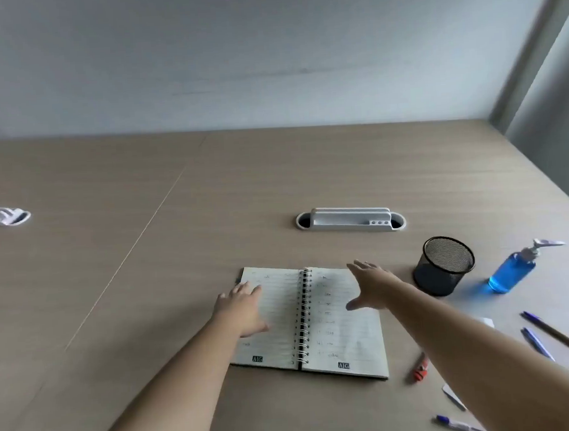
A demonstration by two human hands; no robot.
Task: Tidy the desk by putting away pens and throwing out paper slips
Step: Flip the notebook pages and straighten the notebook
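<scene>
An open spiral notebook [345, 331] lies on the desk in front of me. My left hand [240, 309] rests flat on its left page, fingers apart. My right hand [369, 285] hovers open over the right page, holding nothing. A black mesh pen cup [443, 267] stands empty to the right of the notebook. Loose pens lie at the right: an orange one [420, 368], a blue one [537, 343], a dark one [563, 336] and a blue-capped white one [461, 425]. White paper slips [452, 396] lie partly hidden by my right forearm.
A pump bottle of blue liquid [513, 271] stands right of the cup. A white cable-port tray [351, 219] is set into the desk behind the notebook, another [3, 216] at far left. The wooden desk [112, 259] meets a wall at the back.
</scene>
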